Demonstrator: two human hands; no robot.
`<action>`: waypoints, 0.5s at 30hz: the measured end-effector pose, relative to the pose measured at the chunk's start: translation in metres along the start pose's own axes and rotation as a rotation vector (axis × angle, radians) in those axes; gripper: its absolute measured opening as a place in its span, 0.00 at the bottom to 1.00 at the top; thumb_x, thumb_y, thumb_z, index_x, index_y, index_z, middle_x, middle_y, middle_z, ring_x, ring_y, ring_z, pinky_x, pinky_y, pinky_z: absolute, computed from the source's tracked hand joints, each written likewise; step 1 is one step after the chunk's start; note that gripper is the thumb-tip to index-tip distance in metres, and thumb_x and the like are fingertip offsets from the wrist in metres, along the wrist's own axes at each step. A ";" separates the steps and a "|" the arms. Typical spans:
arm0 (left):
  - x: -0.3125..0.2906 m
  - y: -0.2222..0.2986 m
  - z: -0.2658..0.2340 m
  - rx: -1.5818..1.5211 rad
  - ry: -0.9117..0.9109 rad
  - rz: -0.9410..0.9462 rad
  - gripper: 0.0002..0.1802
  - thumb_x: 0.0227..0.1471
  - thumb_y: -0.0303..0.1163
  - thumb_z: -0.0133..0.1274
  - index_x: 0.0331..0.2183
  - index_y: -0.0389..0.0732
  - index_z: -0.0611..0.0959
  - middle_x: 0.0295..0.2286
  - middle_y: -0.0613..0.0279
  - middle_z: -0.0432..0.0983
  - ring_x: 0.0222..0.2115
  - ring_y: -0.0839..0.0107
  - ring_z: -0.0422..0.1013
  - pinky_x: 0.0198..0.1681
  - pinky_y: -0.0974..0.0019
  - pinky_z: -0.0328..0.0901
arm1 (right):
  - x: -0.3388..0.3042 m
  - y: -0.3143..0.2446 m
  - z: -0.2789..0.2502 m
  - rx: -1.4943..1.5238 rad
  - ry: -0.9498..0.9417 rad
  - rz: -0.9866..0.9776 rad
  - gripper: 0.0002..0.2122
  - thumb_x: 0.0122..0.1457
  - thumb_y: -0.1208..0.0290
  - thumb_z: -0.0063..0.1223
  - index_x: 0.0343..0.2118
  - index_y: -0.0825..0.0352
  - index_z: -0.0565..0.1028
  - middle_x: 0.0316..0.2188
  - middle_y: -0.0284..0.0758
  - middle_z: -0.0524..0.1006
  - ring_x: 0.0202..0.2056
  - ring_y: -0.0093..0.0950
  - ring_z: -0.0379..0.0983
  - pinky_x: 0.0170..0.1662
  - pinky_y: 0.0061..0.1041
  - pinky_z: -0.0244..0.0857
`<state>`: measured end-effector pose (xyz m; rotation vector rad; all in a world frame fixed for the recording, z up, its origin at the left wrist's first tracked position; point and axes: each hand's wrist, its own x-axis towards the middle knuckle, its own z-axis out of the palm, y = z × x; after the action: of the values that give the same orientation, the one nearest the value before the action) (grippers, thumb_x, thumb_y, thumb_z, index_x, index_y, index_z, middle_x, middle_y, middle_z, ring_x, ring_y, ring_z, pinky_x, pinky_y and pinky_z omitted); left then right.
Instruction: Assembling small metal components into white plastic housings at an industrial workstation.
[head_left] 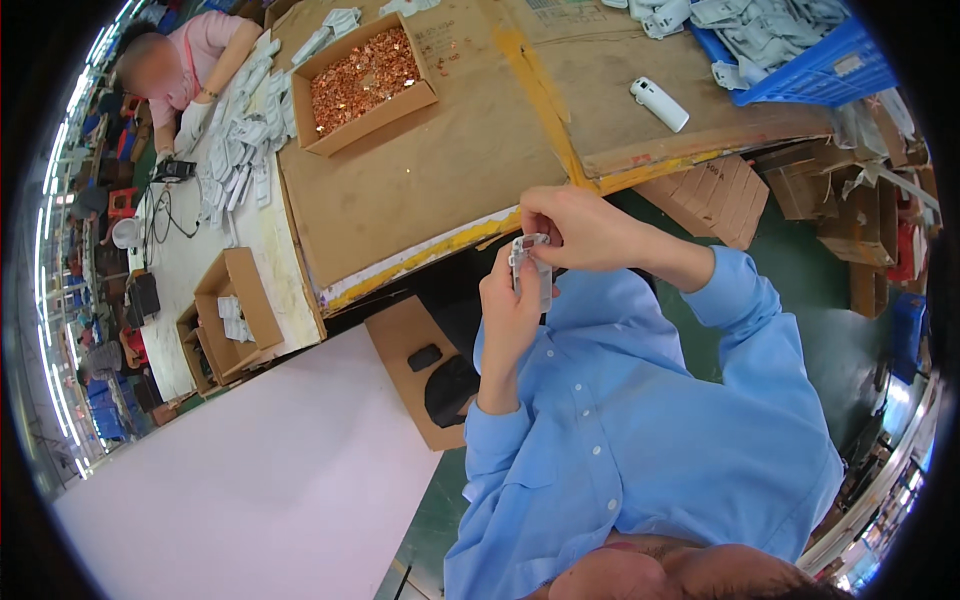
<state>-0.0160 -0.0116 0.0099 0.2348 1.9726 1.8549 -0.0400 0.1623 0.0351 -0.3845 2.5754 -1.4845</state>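
Note:
Close to my body, by the table's near edge, my left hand is closed around a small white plastic casing, held roughly upright. My right hand is bent over the casing's upper end. Its thumb and fingertips pinch together there; anything between them is too small to make out. On the table lies a similar white plastic housing, apart from both hands. An open cardboard box farther left holds many small copper-coloured metal pieces.
A blue crate full of white casings stands at the far right. At the far left a co-worker in pink, with a gloved hand, sits beside piled white parts. A smaller carton and a white panel are at left.

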 end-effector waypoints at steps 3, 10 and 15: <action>-0.005 -0.001 -0.002 -0.031 -0.018 0.005 0.14 0.61 0.29 0.40 0.45 0.33 0.75 0.28 0.58 0.79 0.23 0.74 0.75 0.26 0.72 0.69 | -0.002 -0.006 0.001 0.005 -0.012 -0.007 0.08 0.47 0.75 0.57 0.26 0.69 0.69 0.22 0.38 0.71 0.24 0.31 0.71 0.27 0.28 0.64; -0.005 0.002 -0.001 0.017 -0.015 0.052 0.14 0.60 0.29 0.41 0.44 0.33 0.75 0.27 0.59 0.79 0.23 0.74 0.76 0.26 0.72 0.69 | -0.002 -0.011 -0.003 -0.012 -0.051 0.053 0.08 0.46 0.74 0.57 0.26 0.69 0.68 0.22 0.40 0.71 0.26 0.36 0.70 0.28 0.32 0.63; -0.007 -0.003 0.001 0.006 0.022 0.044 0.13 0.60 0.29 0.41 0.44 0.34 0.75 0.26 0.59 0.78 0.22 0.74 0.76 0.26 0.73 0.69 | -0.003 -0.015 -0.002 0.029 -0.054 0.074 0.09 0.45 0.74 0.57 0.26 0.69 0.68 0.23 0.42 0.72 0.28 0.42 0.70 0.30 0.36 0.63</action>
<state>-0.0089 -0.0139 0.0085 0.2628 2.0040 1.8868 -0.0352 0.1579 0.0488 -0.3171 2.4951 -1.4646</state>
